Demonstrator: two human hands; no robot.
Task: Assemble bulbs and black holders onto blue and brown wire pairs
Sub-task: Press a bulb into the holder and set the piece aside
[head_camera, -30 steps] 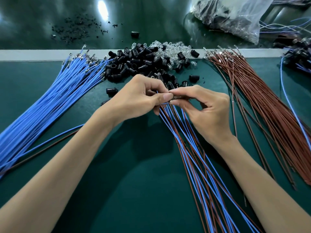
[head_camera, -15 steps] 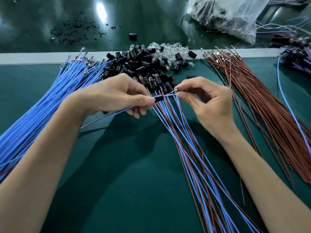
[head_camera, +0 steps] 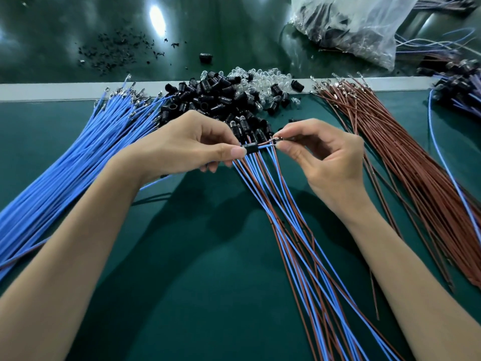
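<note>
My left hand (head_camera: pixel 192 144) pinches a small black holder (head_camera: pixel 252 148) between thumb and fingers above the table. A blue and brown wire pair (head_camera: pixel 266 145) runs through the holder to my right hand (head_camera: pixel 322 157), which pinches the wire ends at its fingertips. Whether a bulb sits at those ends is hidden by the fingers. Below both hands lies a fan of finished blue and brown pairs (head_camera: pixel 299 243) with holders on their far ends.
Loose blue wires (head_camera: pixel 78 157) spread at the left, brown wires (head_camera: pixel 416 162) at the right. A heap of black holders (head_camera: pixel 213 100) and clear bulbs (head_camera: pixel 263 79) lies behind the hands. A plastic bag (head_camera: pixel 364 24) and more assemblies (head_camera: pixel 460 87) sit at the far right.
The hands have drawn apart. My left hand slid the black holder leftwards along the wire pair while my right hand kept hold of the wire ends.
</note>
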